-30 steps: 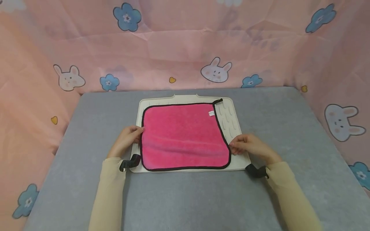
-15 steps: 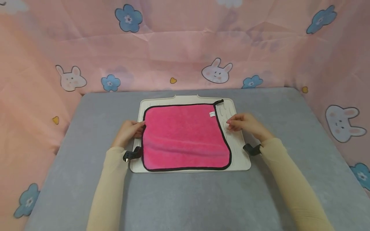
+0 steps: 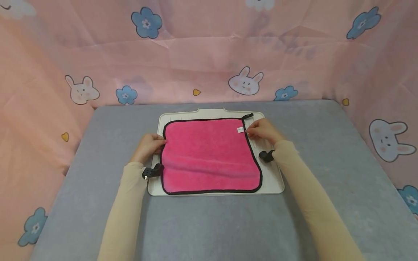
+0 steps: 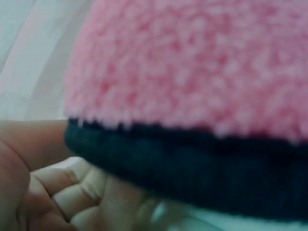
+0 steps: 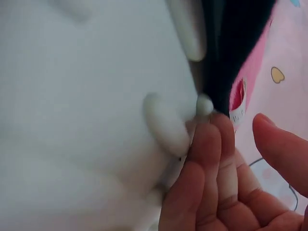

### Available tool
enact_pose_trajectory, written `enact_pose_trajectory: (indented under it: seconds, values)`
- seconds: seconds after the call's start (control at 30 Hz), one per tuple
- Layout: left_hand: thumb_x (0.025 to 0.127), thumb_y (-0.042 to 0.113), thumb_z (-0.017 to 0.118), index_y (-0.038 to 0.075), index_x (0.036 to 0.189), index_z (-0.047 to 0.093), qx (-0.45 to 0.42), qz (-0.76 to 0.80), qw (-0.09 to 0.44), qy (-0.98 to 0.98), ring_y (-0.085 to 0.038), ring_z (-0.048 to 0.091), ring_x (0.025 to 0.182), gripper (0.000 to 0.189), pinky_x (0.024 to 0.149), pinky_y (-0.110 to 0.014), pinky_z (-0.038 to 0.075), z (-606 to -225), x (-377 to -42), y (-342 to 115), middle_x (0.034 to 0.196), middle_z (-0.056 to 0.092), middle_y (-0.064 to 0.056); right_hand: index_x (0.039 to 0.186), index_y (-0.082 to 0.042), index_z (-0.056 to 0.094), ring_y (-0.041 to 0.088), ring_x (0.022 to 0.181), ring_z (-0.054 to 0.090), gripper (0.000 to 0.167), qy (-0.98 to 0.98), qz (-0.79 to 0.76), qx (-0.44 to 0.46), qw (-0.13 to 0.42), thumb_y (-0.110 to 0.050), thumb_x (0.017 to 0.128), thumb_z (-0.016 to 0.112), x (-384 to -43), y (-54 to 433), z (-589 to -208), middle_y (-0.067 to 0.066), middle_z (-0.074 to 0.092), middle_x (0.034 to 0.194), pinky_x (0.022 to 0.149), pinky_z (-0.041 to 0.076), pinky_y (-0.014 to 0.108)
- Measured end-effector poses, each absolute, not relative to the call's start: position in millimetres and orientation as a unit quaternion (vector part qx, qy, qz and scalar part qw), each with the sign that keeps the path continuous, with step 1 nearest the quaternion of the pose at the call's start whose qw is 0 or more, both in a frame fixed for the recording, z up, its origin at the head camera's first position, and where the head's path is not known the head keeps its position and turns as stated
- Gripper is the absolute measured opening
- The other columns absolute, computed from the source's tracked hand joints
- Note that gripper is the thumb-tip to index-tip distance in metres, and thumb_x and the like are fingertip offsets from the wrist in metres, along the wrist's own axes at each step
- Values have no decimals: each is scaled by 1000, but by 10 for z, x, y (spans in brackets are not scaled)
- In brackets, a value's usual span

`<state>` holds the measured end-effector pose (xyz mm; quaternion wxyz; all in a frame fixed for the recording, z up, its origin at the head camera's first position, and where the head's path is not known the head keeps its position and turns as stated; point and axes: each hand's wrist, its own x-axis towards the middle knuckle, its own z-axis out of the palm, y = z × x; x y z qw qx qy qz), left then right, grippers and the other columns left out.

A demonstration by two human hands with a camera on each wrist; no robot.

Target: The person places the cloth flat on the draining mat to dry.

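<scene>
A pink towel with black trim lies spread over a cream ridged board. It has a fold across its lower half. My left hand pinches the left edge, thumb on top and fingers reaching beneath; in the left wrist view the trim hides part of them. At the upper right edge, beside the white label, is my right hand. The right wrist view shows its thumb apart from the fingers, whose tips are right at the black trim.
The board rests on a grey table. A black hanging loop sticks out from the towel's upper right corner. A pink curtain with rabbits and flowers encloses the back and sides. Black wrist cameras are worn on both wrists.
My right hand has left the towel's lower right edge and moved up along the board to the edge near the label. The left hand has shifted slightly upward along the left edge.
</scene>
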<state>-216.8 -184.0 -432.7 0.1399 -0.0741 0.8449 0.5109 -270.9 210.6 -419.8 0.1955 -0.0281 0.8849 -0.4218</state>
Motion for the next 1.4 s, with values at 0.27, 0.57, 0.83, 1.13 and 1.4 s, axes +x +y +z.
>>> enact_pose_trajectory:
  seconds: [0.27,0.57,0.83,1.13,1.4]
  values:
    - [93,16,58,-11,111,60,-67,523,118,841,-1,56,59,33,58,-18,48,-4319,-2168,-1823,84,62,-5,101,13,65,11,64,55,26,893,-412,-15,180,-10,88,63,-2720,1998,-4226,2,62,69,61,46,23]
    - [92,19,60,-8,92,62,-71,519,122,843,-2,42,50,27,49,-19,38,-4337,-2180,-1785,54,46,9,97,12,67,8,56,55,27,897,-413,16,156,-12,86,67,-2706,1916,-4270,-3,61,62,56,45,20]
    - [91,20,59,1,78,56,-56,500,100,859,-6,35,48,23,47,-21,30,-4348,-2195,-1763,53,37,7,80,3,69,5,51,49,17,900,-411,23,147,-13,85,69,-2731,1903,-4306,-6,51,55,53,42,18]
    - [91,20,60,-3,83,60,-57,483,68,871,-14,41,67,24,59,-24,34,-4370,-2234,-1722,63,46,3,67,-3,60,9,52,41,22,892,-431,2,132,-14,85,67,-2735,1929,-4314,-6,44,52,52,36,23]
    - [93,17,58,-7,105,63,-62,490,52,868,-12,48,73,27,68,-22,39,-4403,-2269,-1744,85,62,-9,72,-3,57,9,54,42,20,880,-458,10,123,-11,86,68,-2761,1970,-4342,-6,45,57,52,36,23]
